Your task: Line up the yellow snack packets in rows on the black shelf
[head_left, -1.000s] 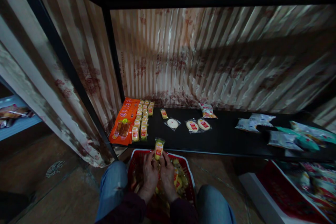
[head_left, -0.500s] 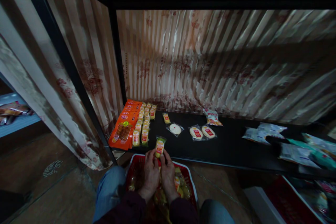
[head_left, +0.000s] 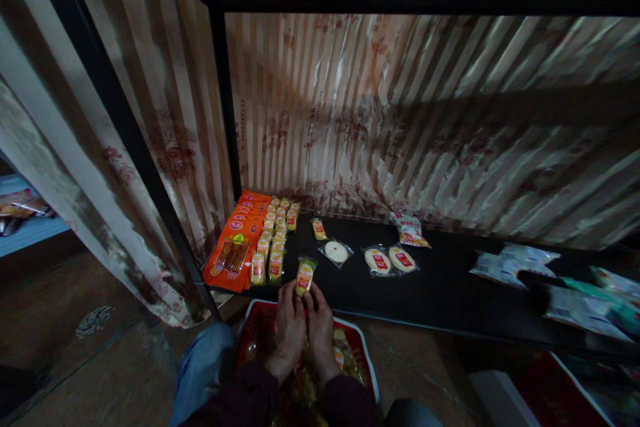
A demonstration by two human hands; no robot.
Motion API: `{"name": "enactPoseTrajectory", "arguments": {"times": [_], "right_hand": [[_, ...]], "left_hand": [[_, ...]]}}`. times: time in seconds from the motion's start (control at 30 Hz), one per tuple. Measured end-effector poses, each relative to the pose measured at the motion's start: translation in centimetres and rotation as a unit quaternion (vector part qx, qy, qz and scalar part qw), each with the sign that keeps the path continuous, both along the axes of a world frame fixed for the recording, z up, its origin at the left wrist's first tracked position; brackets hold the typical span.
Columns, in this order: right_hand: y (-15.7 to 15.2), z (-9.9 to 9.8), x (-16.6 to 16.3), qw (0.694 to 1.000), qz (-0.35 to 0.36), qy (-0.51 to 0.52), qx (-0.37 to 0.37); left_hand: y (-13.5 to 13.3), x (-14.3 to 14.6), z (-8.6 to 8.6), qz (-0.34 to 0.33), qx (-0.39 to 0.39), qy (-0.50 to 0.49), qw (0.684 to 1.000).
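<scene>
Between the fingertips of my left hand [head_left: 290, 323] and my right hand [head_left: 319, 320] is a small wrapped snack cake [head_left: 305, 276], yellow with a red label, held upright. Both hands are closed on its lower end, above a red basket [head_left: 371, 353] with a white rim that holds more wrapped snacks. Just beyond, rows of the same wrapped cakes [head_left: 275, 260] stand on the black shelf [head_left: 345, 290]. Orange snack packets [head_left: 231, 250] overlap in a row to their left. One single cake [head_left: 319, 229] lies apart, behind a round white wrapped cake [head_left: 336, 251].
Two round wrapped cakes [head_left: 390, 260] and a white-and-red snack bag [head_left: 411, 229] lie mid-shelf. Several pale packets [head_left: 515, 263] are at the right. A black post [head_left: 226, 100] stands at the left corner before a striped curtain [head_left: 350, 113]. A red box [head_left: 545, 387] sits lower right.
The view has shifted slightly, so shelf items sit a little farther right and lower. Both hands still hold the snack cake in nearly the same place.
</scene>
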State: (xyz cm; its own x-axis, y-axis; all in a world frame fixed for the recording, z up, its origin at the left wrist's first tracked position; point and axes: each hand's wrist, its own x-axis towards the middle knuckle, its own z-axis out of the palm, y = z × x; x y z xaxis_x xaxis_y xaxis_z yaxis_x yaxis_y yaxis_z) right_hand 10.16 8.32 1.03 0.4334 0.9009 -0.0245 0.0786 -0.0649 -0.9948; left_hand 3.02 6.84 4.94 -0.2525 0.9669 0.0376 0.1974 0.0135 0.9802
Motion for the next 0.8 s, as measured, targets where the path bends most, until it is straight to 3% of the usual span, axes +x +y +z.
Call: {"name": "enactPoseTrajectory", "arguments": {"times": [0.53, 0.8], "right_hand": [[4.2, -0.5, 0.6, 0.999, 0.01, -0.029, 0.034], [5.4, 0.6, 0.4, 0.998, 0.012, -0.045, 0.045]], "left_hand": [[3.7, 0.8, -0.5, -0.001, -0.01, 0.005, 1.0], [5.6, 1.6, -2.8, 0.032, -0.001, 0.009, 0.999]]}}
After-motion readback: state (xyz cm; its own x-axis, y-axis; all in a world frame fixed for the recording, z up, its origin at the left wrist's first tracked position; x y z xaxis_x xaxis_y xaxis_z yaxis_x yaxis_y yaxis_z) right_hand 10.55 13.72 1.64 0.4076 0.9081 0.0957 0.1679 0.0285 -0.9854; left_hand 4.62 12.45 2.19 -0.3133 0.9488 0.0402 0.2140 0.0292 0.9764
